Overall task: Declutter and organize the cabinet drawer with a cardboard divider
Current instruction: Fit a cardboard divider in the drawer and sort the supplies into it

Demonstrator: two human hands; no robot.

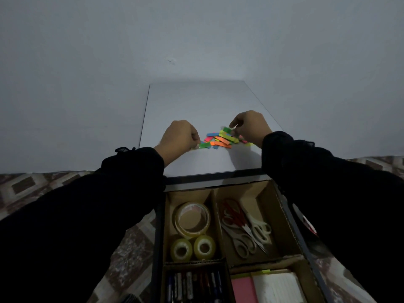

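A white flat cabinet top [196,101] stands against the pale wall. Below it, the open drawer holds a brown cardboard divider [215,217] with clear tape rolls [192,219], red and white scissors [244,224], pens [192,287] and paper pads [262,287] in separate compartments. A scatter of bright paper sticky flags [220,139] lies on the top. The left hand [179,135] is curled, pinching a green flag at the pile's edge. The right hand [249,125] pinches another green flag.
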